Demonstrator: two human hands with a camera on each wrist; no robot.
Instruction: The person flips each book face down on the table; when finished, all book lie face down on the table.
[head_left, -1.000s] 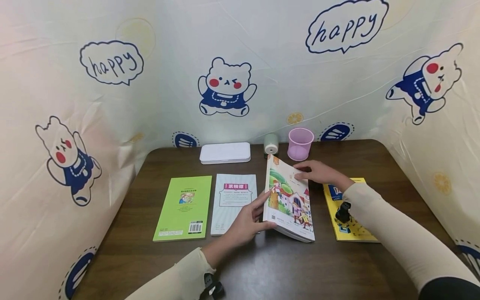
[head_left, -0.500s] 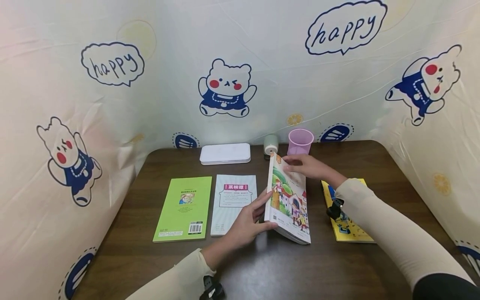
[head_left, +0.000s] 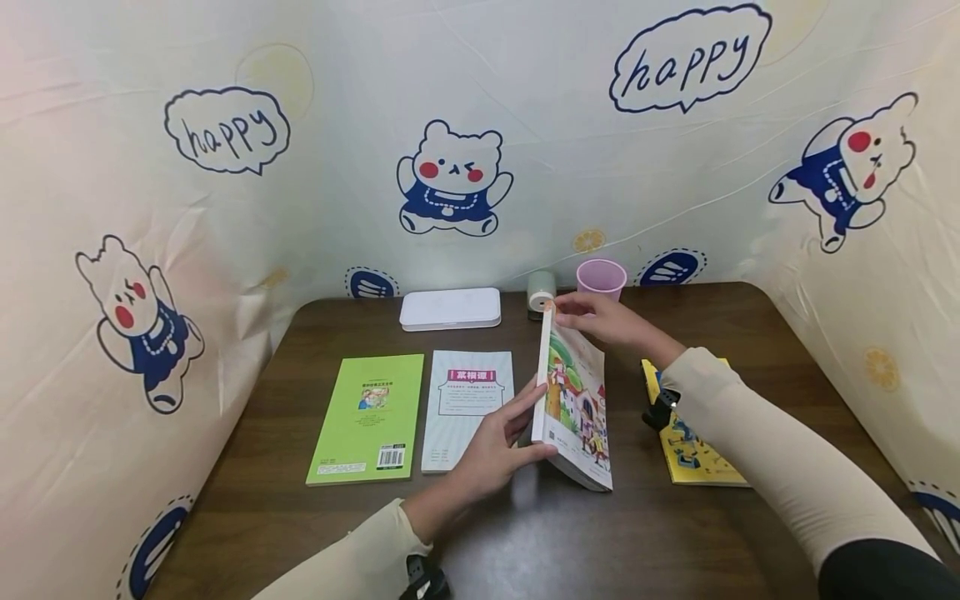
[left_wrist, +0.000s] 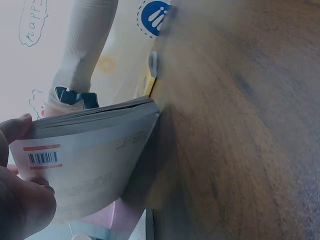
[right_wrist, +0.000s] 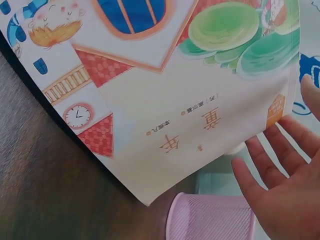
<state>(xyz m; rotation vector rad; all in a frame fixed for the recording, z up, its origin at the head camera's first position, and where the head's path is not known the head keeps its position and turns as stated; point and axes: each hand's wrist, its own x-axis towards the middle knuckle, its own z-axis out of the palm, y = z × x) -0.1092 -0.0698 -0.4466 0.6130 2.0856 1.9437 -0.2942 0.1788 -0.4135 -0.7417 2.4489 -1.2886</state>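
Note:
A thick picture book (head_left: 573, 408) with a house and children on its cover stands tilted, spine to the left, in the middle of the table. My left hand (head_left: 491, 446) grips its lower spine side; in the left wrist view the barcoded back cover (left_wrist: 90, 170) and page edges show. My right hand (head_left: 603, 318) is at the book's top corner by the spine. In the right wrist view its fingers (right_wrist: 285, 145) are mostly straight, some tips at the top edge. A pale blue book (head_left: 465, 400) lies just left of the left hand.
A green book (head_left: 367, 417) lies at the left, and a yellow book (head_left: 701, 450) partly under the right forearm. Along the back stand a white case (head_left: 450, 308), a pale green cylinder (head_left: 541, 287) and a pink mesh cup (head_left: 602, 277). A printed cloth surrounds the table (head_left: 300, 533).
The picture book has turned more upright, its cover swinging toward the left and showing narrower. My right hand has moved left and back along its top; my left hand stays nearly in place.

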